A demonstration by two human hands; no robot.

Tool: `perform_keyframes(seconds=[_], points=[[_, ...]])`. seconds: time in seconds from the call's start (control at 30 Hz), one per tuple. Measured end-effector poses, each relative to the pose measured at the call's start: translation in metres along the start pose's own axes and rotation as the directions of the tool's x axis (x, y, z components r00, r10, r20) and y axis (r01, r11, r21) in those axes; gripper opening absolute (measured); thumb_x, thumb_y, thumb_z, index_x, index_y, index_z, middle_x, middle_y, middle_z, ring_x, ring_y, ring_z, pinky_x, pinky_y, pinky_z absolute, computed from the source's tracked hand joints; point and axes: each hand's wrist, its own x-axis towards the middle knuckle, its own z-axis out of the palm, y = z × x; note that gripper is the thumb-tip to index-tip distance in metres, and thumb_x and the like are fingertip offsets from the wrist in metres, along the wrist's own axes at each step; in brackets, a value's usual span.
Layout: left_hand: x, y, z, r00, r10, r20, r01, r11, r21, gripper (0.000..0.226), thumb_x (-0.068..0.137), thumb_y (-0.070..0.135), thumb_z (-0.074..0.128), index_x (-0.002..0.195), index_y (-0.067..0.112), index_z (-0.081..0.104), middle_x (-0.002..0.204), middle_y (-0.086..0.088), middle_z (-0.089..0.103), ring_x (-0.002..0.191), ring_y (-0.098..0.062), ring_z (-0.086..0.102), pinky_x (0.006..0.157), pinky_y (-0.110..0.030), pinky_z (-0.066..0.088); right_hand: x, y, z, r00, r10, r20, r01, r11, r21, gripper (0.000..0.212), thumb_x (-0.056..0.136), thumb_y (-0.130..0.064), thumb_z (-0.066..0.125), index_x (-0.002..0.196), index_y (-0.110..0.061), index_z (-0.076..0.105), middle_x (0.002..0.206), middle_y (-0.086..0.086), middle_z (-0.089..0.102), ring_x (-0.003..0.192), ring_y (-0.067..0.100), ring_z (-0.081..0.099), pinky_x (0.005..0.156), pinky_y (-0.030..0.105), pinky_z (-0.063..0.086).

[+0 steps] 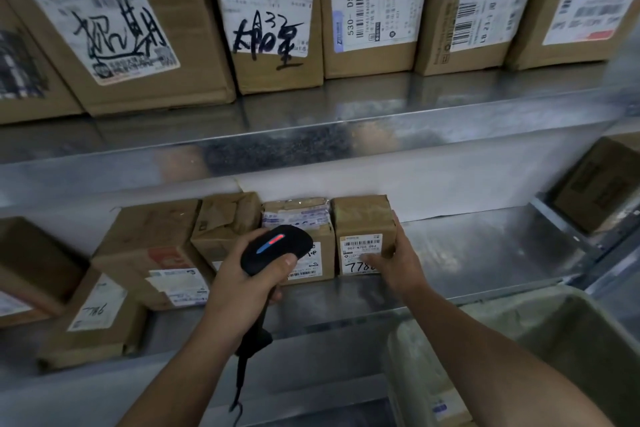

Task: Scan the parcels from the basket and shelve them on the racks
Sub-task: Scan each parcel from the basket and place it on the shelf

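Right hand (398,267) grips parcel's (360,222) edge; left hand (242,284), scanner (277,243).

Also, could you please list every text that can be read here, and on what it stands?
"530- D5 A68": white label on an upper-shelf box.
"LB 23-1": side label on the neighbouring box.
"507-N705 094": barcode label on the small box in the right hand.
"778": handwritten below; fingers hide the rest.
Other labels and handwriting: too blurred.
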Motion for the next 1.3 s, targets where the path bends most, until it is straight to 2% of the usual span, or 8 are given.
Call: perform_keyframes(seconds=[0.2, 0.33, 0.5, 0.63, 0.77, 0.93, 1.2, 1.3], points=[[0.000, -0.003, -0.001, 1.000, -0.004, -0.011, 0.005, 0.999, 0.032, 0.049, 0.065, 0.038, 0.081, 0.111, 0.043, 0.067, 0.099, -0.012, 0.073, 0.070, -0.021, 0.070, 0.062, -0.033, 0.055, 0.003, 0.003, -0.002, 1.000, 0.030, 0.001, -0.030, 0.998, -0.050, 0.103, 0.078, -0.005, 0.084, 0.154, -0.043, 0.027, 0.114, -0.009, 0.067, 0.104, 0.012, 0.065, 0.094, 0.038, 0.058], [-0.001, -0.001, -0.002, 1.000, -0.004, 0.012, 0.003, 0.999, 0.042, 0.051, 0.065, 0.041, 0.083, 0.113, 0.043, 0.067, 0.100, -0.011, 0.072, 0.072, -0.022, 0.070, 0.062, -0.032, 0.055, 0.005, 0.003, -0.004, 0.999, 0.044, 0.020, -0.042, 0.995, -0.088, 0.099, 0.078, -0.005, 0.084, 0.152, -0.043, 0.029, 0.110, -0.010, 0.067, 0.097, 0.008, 0.064, 0.074, 0.014, 0.056], [-0.002, 0.004, -0.004, 0.998, 0.034, 0.049, -0.037, 0.997, 0.061, 0.040, 0.084, 0.020, 0.084, 0.115, 0.039, 0.065, 0.094, -0.009, 0.074, 0.064, -0.023, 0.067, 0.062, -0.035, 0.057, 0.003, 0.001, -0.006, 0.999, 0.028, -0.021, -0.031, 0.984, -0.178, 0.068, 0.074, -0.005, 0.087, 0.116, -0.042, 0.047, 0.102, -0.018, 0.068, 0.103, 0.014, 0.069, 0.072, 0.018, 0.057], [-0.001, 0.004, -0.009, 0.994, 0.025, 0.103, -0.028, 0.999, 0.030, 0.056, 0.061, 0.045, 0.085, 0.114, 0.042, 0.067, 0.088, -0.006, 0.075, 0.063, -0.025, 0.067, 0.061, -0.036, 0.054, -0.016, -0.005, -0.006, 0.997, 0.028, -0.066, -0.042, 0.973, -0.229, 0.090, 0.070, -0.045, 0.089, 0.144, -0.040, 0.038, 0.136, -0.005, 0.060, 0.123, 0.021, 0.059, 0.099, 0.046, 0.055], [-0.002, 0.005, -0.014, 0.984, 0.040, 0.174, -0.051, 0.997, 0.058, 0.046, 0.081, 0.028, 0.087, 0.119, 0.038, 0.064, 0.085, -0.010, 0.075, 0.064, -0.026, 0.067, 0.064, -0.039, 0.055, -0.042, -0.011, -0.009, 0.991, -0.009, -0.133, -0.025, 0.968, -0.250, 0.064, 0.082, -0.034, 0.084, 0.134, -0.034, 0.046, 0.130, -0.013, 0.058, 0.120, 0.012, 0.056, 0.096, 0.031, 0.045], [-0.011, 0.003, -0.019, 0.957, 0.044, 0.287, -0.063, 0.996, 0.058, 0.035, 0.089, 0.015, 0.077, 0.114, 0.037, 0.066, 0.088, -0.009, 0.073, 0.063, -0.023, 0.065, 0.058, -0.029, 0.056, -0.085, -0.005, -0.010, 0.973, 0.068, -0.222, -0.130, 0.951, -0.280, 0.086, 0.089, -0.034, 0.077, 0.158, -0.030, 0.026, 0.162, -0.002, 0.030, 0.148, 0.022, 0.030, 0.115, 0.040, 0.032], [-0.033, -0.022, -0.012, 0.874, -0.026, 0.485, -0.009, 0.998, 0.069, 0.036, 0.086, 0.022, 0.082, 0.114, 0.035, 0.064, 0.093, -0.014, 0.071, 0.062, -0.021, 0.065, 0.062, -0.036, 0.058, -0.174, 0.027, -0.018, 0.902, 0.137, -0.409, -0.269, 0.919, -0.287, 0.077, 0.090, -0.030, 0.075, 0.156, -0.021, 0.034, 0.159, 0.004, 0.037, 0.145, 0.021, 0.036, 0.109, 0.023, 0.026], [-0.042, -0.034, -0.001, 0.839, -0.060, 0.541, 0.012, 0.996, 0.092, 0.042, 0.070, 0.037, 0.085, 0.107, 0.043, 0.067, 0.093, -0.002, 0.073, 0.065, -0.022, 0.067, 0.066, -0.041, 0.059, -0.208, 0.039, -0.027, 0.855, 0.189, -0.483, -0.348, 0.900, -0.264, 0.077, 0.090, -0.030, 0.076, 0.155, -0.018, 0.037, 0.156, 0.009, 0.040, 0.143, 0.024, 0.039, 0.105, 0.022, 0.027]])
